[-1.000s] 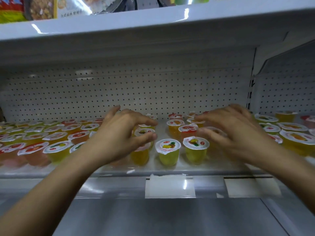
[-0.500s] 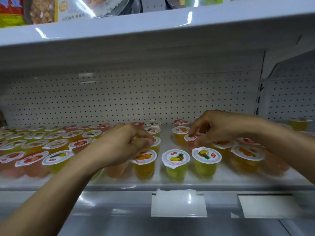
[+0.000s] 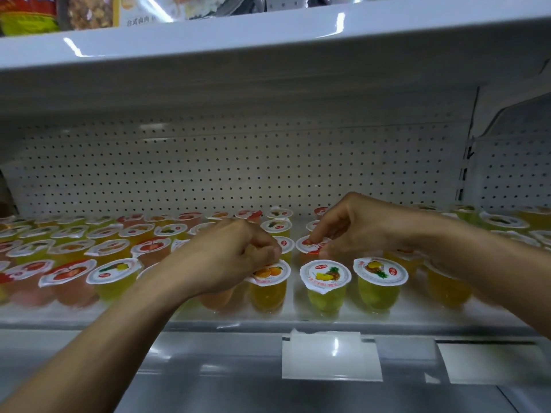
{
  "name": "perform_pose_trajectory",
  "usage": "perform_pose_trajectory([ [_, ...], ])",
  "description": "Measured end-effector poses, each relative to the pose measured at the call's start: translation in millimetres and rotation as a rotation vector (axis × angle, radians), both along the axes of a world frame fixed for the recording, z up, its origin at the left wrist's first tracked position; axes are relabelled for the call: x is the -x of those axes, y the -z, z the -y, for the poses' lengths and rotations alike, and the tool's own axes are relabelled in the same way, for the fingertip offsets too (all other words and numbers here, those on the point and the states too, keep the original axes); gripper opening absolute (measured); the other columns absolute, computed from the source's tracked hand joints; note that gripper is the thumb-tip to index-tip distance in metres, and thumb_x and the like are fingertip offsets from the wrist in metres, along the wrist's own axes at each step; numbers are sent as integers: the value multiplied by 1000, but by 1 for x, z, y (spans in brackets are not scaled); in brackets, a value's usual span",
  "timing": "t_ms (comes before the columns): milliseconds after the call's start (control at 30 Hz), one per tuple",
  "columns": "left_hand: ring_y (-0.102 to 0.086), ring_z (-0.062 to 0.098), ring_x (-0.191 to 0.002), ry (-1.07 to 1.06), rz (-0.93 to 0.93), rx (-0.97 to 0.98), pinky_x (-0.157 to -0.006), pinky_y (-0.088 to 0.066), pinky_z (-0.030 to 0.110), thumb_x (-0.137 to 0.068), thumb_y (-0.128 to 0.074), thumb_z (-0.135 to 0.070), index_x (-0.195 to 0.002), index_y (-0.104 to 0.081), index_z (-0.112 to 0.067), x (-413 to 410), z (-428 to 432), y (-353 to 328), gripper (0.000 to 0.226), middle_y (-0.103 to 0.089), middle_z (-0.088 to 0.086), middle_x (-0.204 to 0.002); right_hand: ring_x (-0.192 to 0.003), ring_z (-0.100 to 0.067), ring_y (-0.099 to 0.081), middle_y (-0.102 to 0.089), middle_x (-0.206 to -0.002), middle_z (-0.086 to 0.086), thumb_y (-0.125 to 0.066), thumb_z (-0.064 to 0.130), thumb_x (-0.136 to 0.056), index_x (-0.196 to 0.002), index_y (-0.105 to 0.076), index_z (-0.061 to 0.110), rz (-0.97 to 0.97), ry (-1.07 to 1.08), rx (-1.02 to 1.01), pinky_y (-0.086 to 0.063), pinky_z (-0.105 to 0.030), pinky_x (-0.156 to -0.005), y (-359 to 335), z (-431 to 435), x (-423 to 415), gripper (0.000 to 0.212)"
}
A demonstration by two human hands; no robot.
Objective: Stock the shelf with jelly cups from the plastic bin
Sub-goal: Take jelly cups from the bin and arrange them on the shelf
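My left hand (image 3: pixel 232 259) is curled over the front row of the shelf (image 3: pixel 89 318), fingertips bunched down on the lid edge of the orange cup (image 3: pixel 269 275). Whether they actually grip it, or something tucked inside the curl, I cannot tell. My right hand (image 3: pixel 357 228) reaches in from the right, thumb and forefinger pinched on the lid rim of the red cup (image 3: pixel 310 245), one row back. The cups (image 3: pixel 114 271) stand packed close together across the shelf, and the bin is out of view. The risk I see is that pinch: the lid looks like thin film, so if I drag or lift the red cup by it, the seal could peel or the cup could swing and tip. The pineapple cup (image 3: pixel 325 275) sits just in front of my right fingers, and my forearm crosses low over the front row, so a careless pull back could knock cups off the lip. My left knuckles could likewise shove the orange cup forward.
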State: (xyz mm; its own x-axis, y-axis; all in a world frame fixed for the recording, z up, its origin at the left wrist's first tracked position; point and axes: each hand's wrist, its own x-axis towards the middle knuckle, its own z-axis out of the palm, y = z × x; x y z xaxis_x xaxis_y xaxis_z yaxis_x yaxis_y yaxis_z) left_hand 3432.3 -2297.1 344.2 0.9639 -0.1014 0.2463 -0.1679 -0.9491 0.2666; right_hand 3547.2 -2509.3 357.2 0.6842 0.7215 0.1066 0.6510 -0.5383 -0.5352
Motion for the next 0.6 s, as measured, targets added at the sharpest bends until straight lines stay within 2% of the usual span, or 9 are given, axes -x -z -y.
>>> perform_pose_trajectory([
  [200, -64, 17, -97, 23, 1, -13, -86, -53, 42, -94, -53, -47, -100, -71, -24, 0, -2, -1, 30, -71, -3, -105, -88, 4, -65, -70, -96, 25, -80, 43, -70, -99, -75, 36, 69, 34, 90, -55, -29, -87, -6, 2, -1, 29],
  [433, -64, 17, -93, 57, -6, -76, -83, -53, 42, -93, -51, -50, -98, -70, -23, -8, -5, -4, 34, -70, -1, -100, -88, -1, -67, -72, -92, 21, -71, 44, -81, -98, -76, 35, 84, 19, 112, -55, -34, -88, -13, 5, -1, 20],
  [533, -64, 2, -94, 55, -23, 0, -88, -53, 33, -95, -53, -46, -105, -72, -36, -14, -7, -15, 24, -71, -17, -103, -73, 2, -65, -73, -83, 17, -67, 35, -87, -96, -76, 29, 189, 116, 5, -55, -25, -73, -26, 12, -14, 14],
  [600, -64, 1, -97, 63, -19, 56, -91, -52, 34, -95, -53, -43, -108, -72, -37, -23, -7, -24, 24, -70, -20, -106, -81, 0, -64, -73, -97, 14, -64, 30, -91, -102, -74, 27, 280, 187, 34, -55, -25, -79, -29, 14, -27, 16],
])
